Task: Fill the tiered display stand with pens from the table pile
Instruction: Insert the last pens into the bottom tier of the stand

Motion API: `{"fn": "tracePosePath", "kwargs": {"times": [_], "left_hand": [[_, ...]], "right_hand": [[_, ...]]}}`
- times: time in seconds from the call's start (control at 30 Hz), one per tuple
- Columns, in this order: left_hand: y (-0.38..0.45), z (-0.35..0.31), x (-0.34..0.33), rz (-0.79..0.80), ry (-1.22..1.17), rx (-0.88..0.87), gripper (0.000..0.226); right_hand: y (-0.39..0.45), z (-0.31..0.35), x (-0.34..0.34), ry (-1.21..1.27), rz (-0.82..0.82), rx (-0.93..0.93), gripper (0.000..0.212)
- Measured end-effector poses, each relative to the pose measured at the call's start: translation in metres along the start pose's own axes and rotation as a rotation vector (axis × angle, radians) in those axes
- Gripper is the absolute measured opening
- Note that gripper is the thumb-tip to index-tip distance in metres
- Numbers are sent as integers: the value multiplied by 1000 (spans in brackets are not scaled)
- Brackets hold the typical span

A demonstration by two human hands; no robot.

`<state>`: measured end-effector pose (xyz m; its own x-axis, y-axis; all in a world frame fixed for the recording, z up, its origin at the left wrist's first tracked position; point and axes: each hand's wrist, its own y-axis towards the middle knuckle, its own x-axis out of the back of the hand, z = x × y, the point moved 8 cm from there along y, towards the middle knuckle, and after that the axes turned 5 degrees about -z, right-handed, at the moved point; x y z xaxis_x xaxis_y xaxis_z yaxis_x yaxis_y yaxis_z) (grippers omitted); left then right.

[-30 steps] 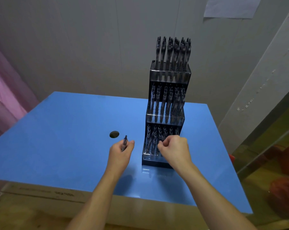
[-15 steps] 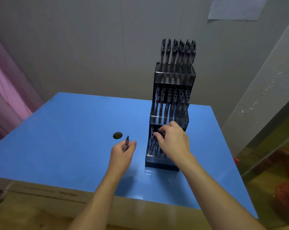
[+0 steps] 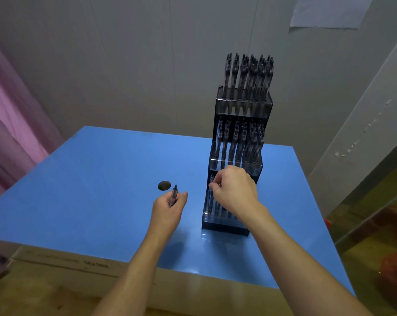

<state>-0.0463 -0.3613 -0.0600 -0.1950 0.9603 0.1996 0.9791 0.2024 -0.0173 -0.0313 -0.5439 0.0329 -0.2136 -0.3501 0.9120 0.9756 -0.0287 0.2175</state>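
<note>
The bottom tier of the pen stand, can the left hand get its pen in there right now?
Probably not yet. The right hand sits over the bottom tier of the stand, pinching a pen there and covering most of its slots. The left hand holds its pen beside the stand.

Blue table (image 3: 79, 179) with round hole (image 3: 164, 185); pink curtain (image 3: 8, 124) left; paper sheet (image 3: 329, 10) on wall.

I see a plain, makeshift workroom rather than a home or shop. Grey panelled walls (image 3: 129, 65) meet in a corner, with a sheet of paper (image 3: 327, 12) stuck high up. A pink curtain (image 3: 13, 124) hangs left. A bare blue table (image 3: 90, 183) rests on raw wooden boards (image 3: 56, 281).
</note>
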Motion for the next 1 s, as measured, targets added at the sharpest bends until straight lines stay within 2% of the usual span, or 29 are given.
{"fn": "tracePosePath", "kwargs": {"times": [0.2,0.33,0.43,0.5,0.63,0.73,0.8,0.9,1.0], "left_hand": [[-1,-4,-4,11,5,-8,43],[-3,-8,-5,20,2,-20,42],[-3,-15,-9,41,-2,-38,44],[-3,-21,-15,76,21,-55,44],[-4,-40,-29,174,96,-88,39],[-5,-49,-37,245,130,-130,49],[-4,-52,-39,269,174,-195,46],[2,-44,-34,243,253,-264,45],[13,-25,-28,227,347,-266,36]], "right_hand": [[-6,5,-14,-105,75,53,15],[-9,7,-7,-91,34,66,21],[-10,16,5,111,9,123,31],[-10,28,9,282,68,190,31],[-12,36,10,399,153,253,16],[-17,27,18,527,94,231,8],[-20,17,30,633,1,195,8],[-23,-13,48,793,-112,26,14],[-29,-45,61,917,-151,-122,22]]}}
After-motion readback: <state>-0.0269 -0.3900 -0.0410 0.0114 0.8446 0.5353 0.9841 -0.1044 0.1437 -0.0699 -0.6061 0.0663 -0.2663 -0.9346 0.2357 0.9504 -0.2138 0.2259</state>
